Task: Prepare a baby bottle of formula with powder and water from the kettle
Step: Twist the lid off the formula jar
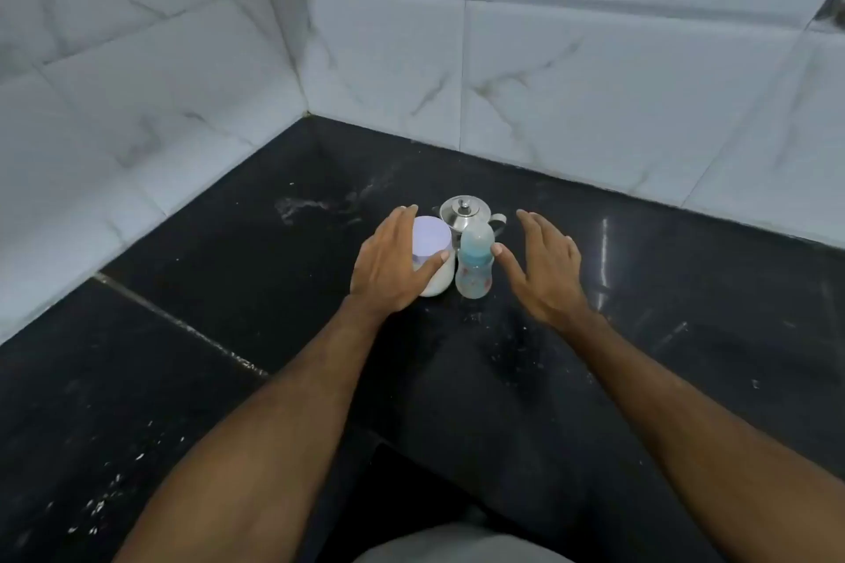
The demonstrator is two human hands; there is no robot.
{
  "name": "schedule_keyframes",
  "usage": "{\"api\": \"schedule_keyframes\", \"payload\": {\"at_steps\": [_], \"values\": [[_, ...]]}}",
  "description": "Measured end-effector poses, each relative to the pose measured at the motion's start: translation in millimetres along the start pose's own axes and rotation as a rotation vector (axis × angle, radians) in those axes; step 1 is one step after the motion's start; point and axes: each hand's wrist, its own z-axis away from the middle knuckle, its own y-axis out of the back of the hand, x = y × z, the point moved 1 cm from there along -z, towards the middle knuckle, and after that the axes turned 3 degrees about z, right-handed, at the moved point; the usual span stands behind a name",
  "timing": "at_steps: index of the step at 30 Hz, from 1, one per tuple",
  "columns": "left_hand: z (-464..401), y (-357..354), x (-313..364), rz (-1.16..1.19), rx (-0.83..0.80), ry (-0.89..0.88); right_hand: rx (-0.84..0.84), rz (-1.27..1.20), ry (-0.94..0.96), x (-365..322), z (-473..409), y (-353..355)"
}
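On a black stone counter (228, 270) in a tiled corner, a white powder jar with a pale lilac lid (434, 249) is cupped by the left hand (393, 263), fingers loosely spread, seemingly to steady it. Just beside it stands a capped clear baby bottle with a blue collar (475, 265); behind, a small lidded steel kettle (464, 213). The right hand (544, 263) hovers open, thumb near the bottle, gripping nothing.

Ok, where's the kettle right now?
In the head view the kettle stands on the black counter near the tiled corner, lid on, just behind the powder jar and the bottle, between the two hands.
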Motion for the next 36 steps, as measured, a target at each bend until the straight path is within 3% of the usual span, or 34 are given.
{"api": "schedule_keyframes", "payload": {"at_steps": [7,18,24,30,36], "values": [[-5,-7,1,0.08,-0.14,0.11,-0.03,0.0,-0.041,9,12,-15],[-3,-5,-1,0.236,-0.075,0.176,-0.026,-0.045,-0.047,12,17,-19],[34,2,8,0.382,-0.018,0.2,-0.032,-0.087,-0.045,5,27,-19],[80,9,15,0.468,-0.042,0.241,0.098,-0.219,-0.098,-8,47,-16],[114,15,18,0.496,-0.047,0.271,0.095,-0.341,-0.035,-25,68,-14]]}}
